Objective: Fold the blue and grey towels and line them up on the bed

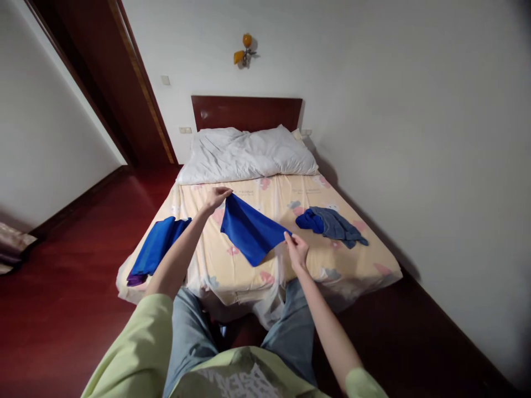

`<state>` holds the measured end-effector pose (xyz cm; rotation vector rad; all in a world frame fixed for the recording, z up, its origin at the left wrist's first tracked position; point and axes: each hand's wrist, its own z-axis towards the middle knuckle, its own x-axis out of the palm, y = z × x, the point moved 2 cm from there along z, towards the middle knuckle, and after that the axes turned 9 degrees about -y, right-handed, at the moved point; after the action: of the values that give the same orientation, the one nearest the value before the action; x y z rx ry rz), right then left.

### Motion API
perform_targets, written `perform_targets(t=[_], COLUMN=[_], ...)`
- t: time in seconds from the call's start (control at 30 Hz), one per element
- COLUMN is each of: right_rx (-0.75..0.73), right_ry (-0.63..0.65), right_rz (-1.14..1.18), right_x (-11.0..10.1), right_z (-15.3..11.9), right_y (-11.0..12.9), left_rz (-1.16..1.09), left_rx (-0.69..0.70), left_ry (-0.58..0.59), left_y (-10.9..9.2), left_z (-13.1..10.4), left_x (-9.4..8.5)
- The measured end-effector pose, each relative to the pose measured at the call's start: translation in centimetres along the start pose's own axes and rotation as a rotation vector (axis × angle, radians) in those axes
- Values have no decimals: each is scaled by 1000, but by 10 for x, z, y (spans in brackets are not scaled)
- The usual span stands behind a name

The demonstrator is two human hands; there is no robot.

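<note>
A blue cloth (255,229) is stretched between my two hands over the bed, its lower corner hanging towards me. My left hand (217,197) pinches its upper left corner. At the right corner, my right hand (296,249) grips the cloth between thumb and fingers. Left of my left forearm lies a stack of folded blue cloths (155,246), with a purple cloth (136,278) at the bottom. To the right of my right hand rests a crumpled heap of a grey-blue cloth (338,225) and a bright blue cloth (310,221).
The bed (232,282) has a cream patterned sheet and stands against the wall. A white quilt (249,155) lies by the dark wooden headboard (249,112). Dark red floor (83,265) runs along the left side. A patterned fabric (14,243) shows at the far left.
</note>
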<state>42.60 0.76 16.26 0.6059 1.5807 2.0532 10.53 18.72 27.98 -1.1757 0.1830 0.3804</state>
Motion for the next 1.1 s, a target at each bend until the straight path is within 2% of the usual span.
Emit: perform_targets(t=[0.1,0.23,0.37,0.47,0.63,0.87,1.1], right_rx=[-261,-442,-493,-485,-373,-66,171], right_ry=[2,-62,-43,-13,78,314,443], right_rz=[-72,-47,6,56,126,71,63], right_x=[9,27,44,52,46,-1,-36], right_z=[35,67,86,91,84,63,35], right_y=[51,104,140,157,168,158,165], left_rz=[-103,-158,-180,-182,-149,-131,-187], left_rx=[25,27,30,39,48,-101,-264], left_ry=[-73,-171,-251,-259,-208,-1,102], left_y=[-26,-53,-65,-71,-84,-89,-88], left_z=[-2,-5,-5,-10,-33,-79,-139], left_x=[-34,-68,-92,-104,-118,-126,-126])
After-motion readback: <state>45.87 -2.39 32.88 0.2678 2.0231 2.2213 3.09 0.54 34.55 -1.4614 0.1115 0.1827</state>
